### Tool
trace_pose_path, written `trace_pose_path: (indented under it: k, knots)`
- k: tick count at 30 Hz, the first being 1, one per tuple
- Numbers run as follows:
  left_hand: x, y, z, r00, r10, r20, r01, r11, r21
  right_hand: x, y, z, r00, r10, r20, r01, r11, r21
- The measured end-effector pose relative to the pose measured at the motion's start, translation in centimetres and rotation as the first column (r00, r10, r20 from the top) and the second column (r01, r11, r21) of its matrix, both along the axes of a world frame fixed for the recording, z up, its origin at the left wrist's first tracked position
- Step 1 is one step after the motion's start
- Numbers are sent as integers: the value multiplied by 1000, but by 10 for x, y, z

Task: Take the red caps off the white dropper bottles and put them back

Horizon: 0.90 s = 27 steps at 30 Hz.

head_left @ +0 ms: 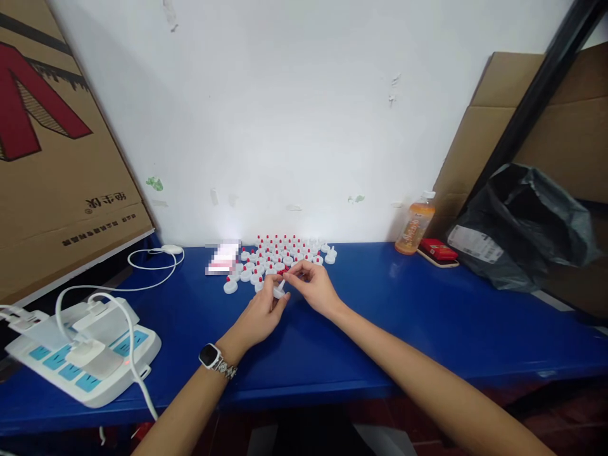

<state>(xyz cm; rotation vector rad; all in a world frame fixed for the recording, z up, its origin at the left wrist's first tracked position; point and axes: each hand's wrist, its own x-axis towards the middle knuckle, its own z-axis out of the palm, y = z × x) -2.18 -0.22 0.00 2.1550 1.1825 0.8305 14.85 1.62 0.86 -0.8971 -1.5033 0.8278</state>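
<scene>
My left hand [260,316], with a watch on its wrist, is closed around a white nozzle cap [279,291] whose spout points up. My right hand [316,288] is closed in a pinch at the top of that spout. Something red [283,272] shows at its fingertips, partly hidden by the fingers; it looks like a small red tip. Just beyond both hands stand several white nozzle caps [246,275] with red tips, grouped on the blue table [361,329]. On the right edge of the group, a white nozzle cap [331,256] has a bare spout.
A white power strip [152,345] with plugs and cables lies at left, near a cardboard box [57,183]. A blurred-out rectangle [223,258] lies left of the caps. At right are an orange drink bottle [415,225], a red packet on a phone [437,249], and a dark plastic bag [527,221].
</scene>
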Motion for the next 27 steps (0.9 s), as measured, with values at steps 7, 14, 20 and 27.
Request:
trace_pose_path:
  k: [7,14,20,27]
  knots:
    - [2,-2,-3,996,-22,88,19,999,35,-10,-9,-5,999,3,-43,-2,1000,15]
    - [8,-2,-5,971,-59,233,33,993,116,-18,-15,-3,998,-53,-33,56,992,115]
    - [8,-1,-1,979,-51,200,45,998,32,-10,-5,-3,998,59,-19,-59,998,13]
    - [5,1,-1,992,-32,122,29,999,22,8,-1,7,979,181,89,-174,981,-82]
